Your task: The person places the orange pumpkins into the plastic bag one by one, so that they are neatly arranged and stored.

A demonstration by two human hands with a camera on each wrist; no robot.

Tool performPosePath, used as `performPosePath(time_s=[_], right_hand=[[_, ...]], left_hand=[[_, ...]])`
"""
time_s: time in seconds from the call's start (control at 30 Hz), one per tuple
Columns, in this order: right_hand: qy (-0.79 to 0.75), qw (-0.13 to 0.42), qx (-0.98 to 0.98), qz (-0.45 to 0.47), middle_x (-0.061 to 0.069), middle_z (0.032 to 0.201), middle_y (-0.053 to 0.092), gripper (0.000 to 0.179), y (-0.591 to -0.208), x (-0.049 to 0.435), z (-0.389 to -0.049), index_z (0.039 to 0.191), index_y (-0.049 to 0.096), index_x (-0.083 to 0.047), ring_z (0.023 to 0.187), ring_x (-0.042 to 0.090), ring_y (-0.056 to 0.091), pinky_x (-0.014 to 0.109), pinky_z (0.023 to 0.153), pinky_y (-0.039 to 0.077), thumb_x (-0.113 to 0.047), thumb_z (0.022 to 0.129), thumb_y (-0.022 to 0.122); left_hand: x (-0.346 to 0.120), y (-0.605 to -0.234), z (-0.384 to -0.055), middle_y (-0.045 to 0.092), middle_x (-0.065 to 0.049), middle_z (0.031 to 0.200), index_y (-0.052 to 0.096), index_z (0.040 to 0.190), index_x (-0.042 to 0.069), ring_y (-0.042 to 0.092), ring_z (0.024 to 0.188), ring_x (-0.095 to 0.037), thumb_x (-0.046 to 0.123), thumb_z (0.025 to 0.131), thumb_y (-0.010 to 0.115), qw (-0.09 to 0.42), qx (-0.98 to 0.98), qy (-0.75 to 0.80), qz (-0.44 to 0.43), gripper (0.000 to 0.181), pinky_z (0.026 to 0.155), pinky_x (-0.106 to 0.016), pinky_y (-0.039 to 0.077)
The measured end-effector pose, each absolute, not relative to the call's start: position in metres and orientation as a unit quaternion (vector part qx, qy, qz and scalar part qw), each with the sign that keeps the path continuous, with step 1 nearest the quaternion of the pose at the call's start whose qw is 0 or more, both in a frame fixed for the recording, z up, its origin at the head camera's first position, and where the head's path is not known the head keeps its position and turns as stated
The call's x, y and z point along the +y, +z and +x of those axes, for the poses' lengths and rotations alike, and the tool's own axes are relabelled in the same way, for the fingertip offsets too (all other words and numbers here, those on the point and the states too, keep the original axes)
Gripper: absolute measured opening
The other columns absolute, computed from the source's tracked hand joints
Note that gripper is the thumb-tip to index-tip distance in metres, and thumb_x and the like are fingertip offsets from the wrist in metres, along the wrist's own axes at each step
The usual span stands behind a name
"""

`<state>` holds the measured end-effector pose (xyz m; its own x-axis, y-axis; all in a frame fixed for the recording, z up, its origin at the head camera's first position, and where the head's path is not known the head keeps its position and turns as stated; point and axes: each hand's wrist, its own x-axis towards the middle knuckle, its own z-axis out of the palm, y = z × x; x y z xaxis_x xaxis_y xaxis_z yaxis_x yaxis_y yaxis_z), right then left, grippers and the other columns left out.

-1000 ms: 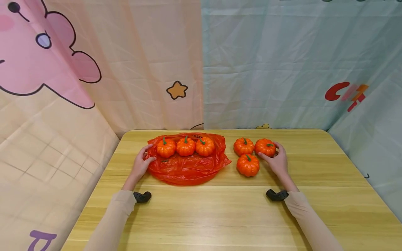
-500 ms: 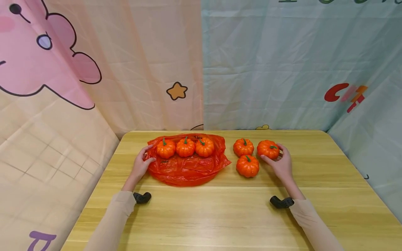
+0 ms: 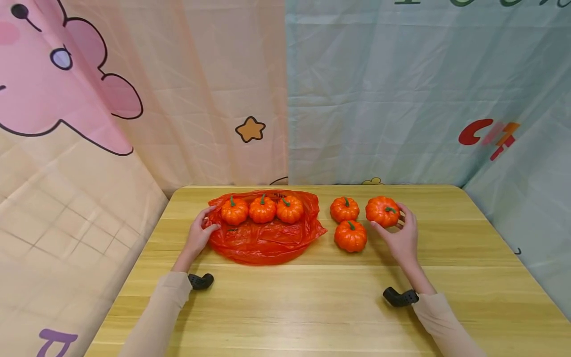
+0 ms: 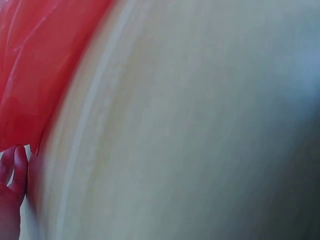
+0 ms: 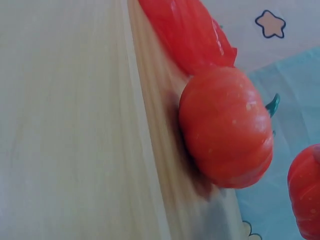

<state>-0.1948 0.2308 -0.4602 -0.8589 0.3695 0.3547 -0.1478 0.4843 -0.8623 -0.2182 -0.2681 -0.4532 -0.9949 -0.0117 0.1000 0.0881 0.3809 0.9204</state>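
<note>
My right hand (image 3: 403,243) grips a small orange pumpkin (image 3: 382,211) between thumb and fingers, its green stem tipped toward the hand. Part of this pumpkin (image 5: 305,192) shows at the right edge of the right wrist view. Two more pumpkins stand just left of it, one behind (image 3: 344,209) and one in front (image 3: 350,236). My left hand (image 3: 198,234) touches the left edge of a red plastic bag (image 3: 263,245), thumb and fingers apart. Three pumpkins sit in a row on the bag: left (image 3: 234,211), middle (image 3: 262,209) and right (image 3: 290,209).
Everything lies toward the back of a light wooden table (image 3: 294,307). Behind it hangs a printed curtain (image 3: 250,74), which also runs along both sides. A black wrist camera (image 3: 200,281) is worn at the left wrist, another black camera (image 3: 400,297) at the right.
My right hand has shifted slightly right with its pumpkin, away from the two others, and the pumpkin has tilted further. My left hand and the bag have stayed in place.
</note>
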Motion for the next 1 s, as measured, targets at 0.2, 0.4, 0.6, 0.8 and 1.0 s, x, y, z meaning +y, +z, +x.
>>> performPosePath(time_s=[0.2, 0.4, 0.6, 0.8, 1.0], right_hand=[[0.513, 0.276, -0.812, -0.036, 0.015, 0.134, 0.046, 0.079, -0.452, 0.217, -0.189, 0.138, 0.044, -0.003, 0.110, 0.019, 0.045, 0.006, 0.082, 0.038, -0.012, 0.070, 0.084], [0.519, 0.268, -0.812, -0.007, 0.014, 0.135, 0.047, 0.078, -0.452, 0.201, -0.186, 0.139, 0.044, -0.004, 0.111, 0.019, 0.046, 0.005, 0.084, 0.038, -0.011, 0.071, 0.083], [0.518, 0.253, -0.817, 0.018, 0.016, 0.133, 0.047, 0.079, -0.448, 0.185, -0.184, 0.138, 0.044, -0.005, 0.113, 0.025, 0.046, 0.011, 0.086, 0.039, -0.011, 0.070, 0.084], [0.516, 0.245, -0.820, 0.043, 0.015, 0.133, 0.047, 0.079, -0.446, 0.167, -0.182, 0.138, 0.045, -0.006, 0.113, 0.024, 0.047, 0.022, 0.089, 0.042, -0.012, 0.070, 0.085], [0.511, 0.246, -0.821, 0.069, 0.014, 0.131, 0.048, 0.079, -0.446, 0.151, -0.184, 0.136, 0.046, -0.007, 0.112, 0.021, 0.047, 0.036, 0.090, 0.048, -0.013, 0.068, 0.086]], left_hand=[[-0.269, -0.453, -0.219, 0.035, -0.024, 0.148, 0.036, 0.144, -0.002, 0.041, 0.120, -0.033, 0.000, 0.093, 0.052, 0.042, -0.830, -0.556, -0.022, 0.053, 0.083, -0.004, 0.033], [-0.278, -0.471, -0.232, 0.036, -0.021, 0.148, 0.037, 0.144, 0.002, 0.043, 0.115, -0.029, 0.002, 0.093, 0.053, 0.050, -0.831, -0.554, -0.023, 0.054, 0.081, -0.003, 0.036], [-0.283, -0.486, -0.239, 0.038, -0.019, 0.147, 0.039, 0.144, 0.005, 0.045, 0.114, -0.029, 0.003, 0.093, 0.054, 0.057, -0.834, -0.548, -0.024, 0.054, 0.082, -0.004, 0.037], [-0.284, -0.486, -0.239, 0.038, -0.019, 0.147, 0.038, 0.144, 0.005, 0.045, 0.114, -0.028, 0.003, 0.093, 0.054, 0.059, -0.837, -0.544, -0.025, 0.054, 0.082, -0.003, 0.037], [-0.284, -0.489, -0.241, 0.038, -0.017, 0.147, 0.039, 0.144, 0.008, 0.047, 0.114, -0.028, 0.004, 0.092, 0.055, 0.058, -0.833, -0.549, -0.026, 0.054, 0.080, -0.004, 0.040]])
